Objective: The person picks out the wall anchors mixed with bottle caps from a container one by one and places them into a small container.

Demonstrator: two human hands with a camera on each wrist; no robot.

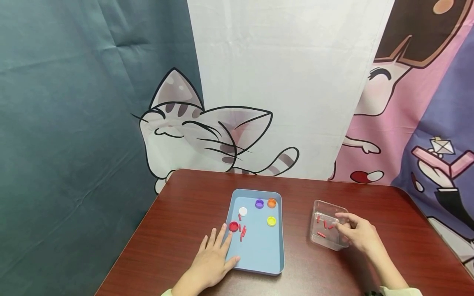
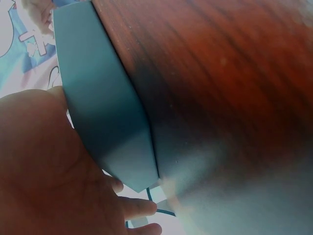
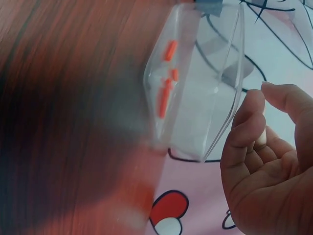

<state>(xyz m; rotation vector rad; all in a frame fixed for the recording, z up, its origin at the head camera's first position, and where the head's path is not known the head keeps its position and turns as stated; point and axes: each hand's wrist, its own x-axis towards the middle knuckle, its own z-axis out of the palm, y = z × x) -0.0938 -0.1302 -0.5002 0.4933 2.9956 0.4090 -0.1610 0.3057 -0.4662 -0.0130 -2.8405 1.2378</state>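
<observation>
The right hand point(image 1: 359, 235) is at the 3 o'clock side of a clear box point(image 1: 331, 243), its thumb and forefinger bent towards each other over the box; whether its grip pinches anything, I cannot tell. Inside the box lie four red sticks point(image 1: 321, 234), apart from the fingers except one just beside the fingertips.

The left hand point(image 1: 212, 259) lies at the 8 o'clock edge of a blue tray point(image 1: 261, 257), its grip spread wide and holding nothing. Its thumb and forefinger reach over the rim, the forefinger ending near a red dish point(image 1: 233, 226). The tray is at 9 o'clock from the box, well apart from it.

In the tray, the red dish sits towards 9 o'clock, a white dish point(image 1: 242, 211) at 11, a purple dish point(image 1: 259, 203) at 12, an orange dish point(image 1: 271, 203) at 1 and a yellow dish point(image 1: 271, 221) at 2. Between the white dish and the forefinger lie several loose sticks point(image 1: 244, 230).

Tray and box stand on a reddish-brown tabletop point(image 1: 177, 213). Beyond its 12 o'clock edge hangs a printed cloth point(image 1: 296, 74) with a cartoon cat point(image 1: 170, 144) towards 11.
</observation>
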